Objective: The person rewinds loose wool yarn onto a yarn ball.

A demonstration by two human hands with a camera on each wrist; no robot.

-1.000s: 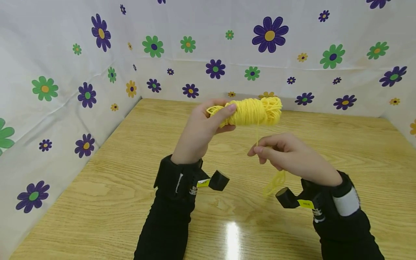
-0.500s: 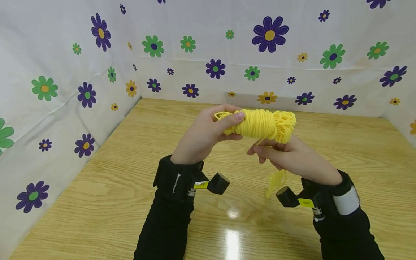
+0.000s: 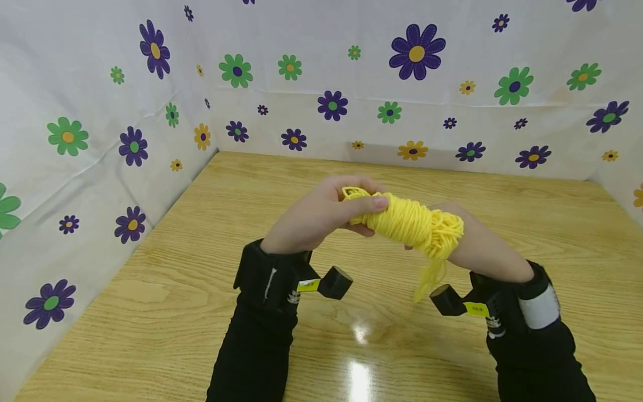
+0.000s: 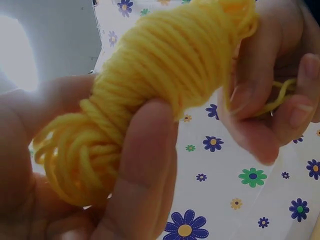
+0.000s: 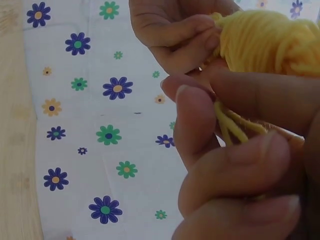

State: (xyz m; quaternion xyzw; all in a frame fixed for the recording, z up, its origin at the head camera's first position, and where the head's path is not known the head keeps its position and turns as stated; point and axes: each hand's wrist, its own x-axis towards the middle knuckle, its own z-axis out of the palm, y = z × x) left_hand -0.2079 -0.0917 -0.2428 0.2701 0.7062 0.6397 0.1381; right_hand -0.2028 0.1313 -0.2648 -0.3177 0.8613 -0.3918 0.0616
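A bundle of yellow yarn (image 3: 409, 220), wound tightly round its middle with loops at both ends, tilts down to the right above the table. My left hand (image 3: 334, 212) grips its left end, thumb on the near side. Behind the bundle's right end is my right hand (image 3: 477, 245), its fingers mostly hidden in the head view. In the right wrist view that hand pinches a yarn strand (image 5: 229, 125) between thumb and index finger, the other fingers curled. A loose yarn tail (image 3: 429, 279) hangs below the bundle's right end.
The wood-grain table (image 3: 166, 290) lies under both hands. A white cloth with printed flowers (image 3: 301, 33) stands behind it and along the left side. Each wrist wears a black strap with a small camera (image 3: 335, 282).
My left hand has brought the yarn bundle down and to the right, tilting its right end lower, so it now covers the right hand's fingers. The right hand has barely moved.
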